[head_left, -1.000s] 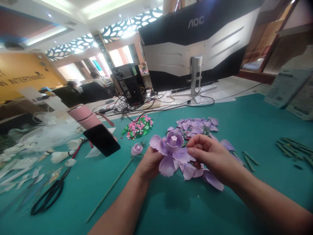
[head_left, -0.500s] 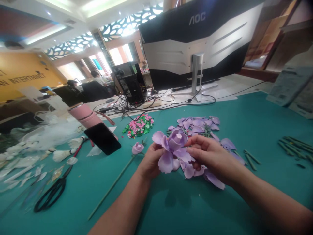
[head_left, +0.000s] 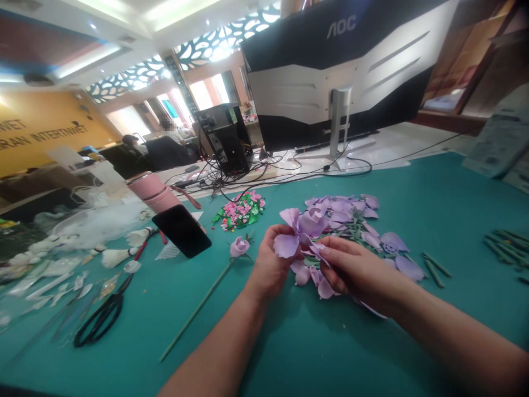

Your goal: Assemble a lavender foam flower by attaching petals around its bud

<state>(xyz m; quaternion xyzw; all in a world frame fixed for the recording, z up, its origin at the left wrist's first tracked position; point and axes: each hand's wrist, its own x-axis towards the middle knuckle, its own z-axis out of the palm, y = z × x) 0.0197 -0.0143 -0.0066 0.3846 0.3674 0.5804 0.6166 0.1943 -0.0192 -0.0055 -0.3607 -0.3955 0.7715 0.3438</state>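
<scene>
Over the green mat, my left hand [head_left: 270, 262] is closed around the base of a purple artificial flower [head_left: 298, 229] with wide petals, tilted to the right. My right hand [head_left: 351, 264] pinches the edge of a lower petal [head_left: 319, 251] on that flower between thumb and fingers. Beneath and behind both hands lies a pile of loose purple petals [head_left: 341, 212] with green pieces among them. Left of my left hand rests an artificial rosebud [head_left: 239, 247] on a long green stem [head_left: 198, 309]. How the flower is gripped underneath is hidden by my fingers.
Scissors [head_left: 101, 320], shuttlecocks [head_left: 118, 256] and clear plastic bits lie at left. A phone [head_left: 182, 230] leans near a pink bottle [head_left: 151, 190]. Small pink and green pieces [head_left: 242, 210] form a heap. Green stems [head_left: 506, 245] lie at right. A monitor [head_left: 297, 91] stands behind.
The flower has tipped over, its centre now leaning right and away. My left hand has shifted slightly right and turned. The view has moved a little, so the surroundings sit farther right.
</scene>
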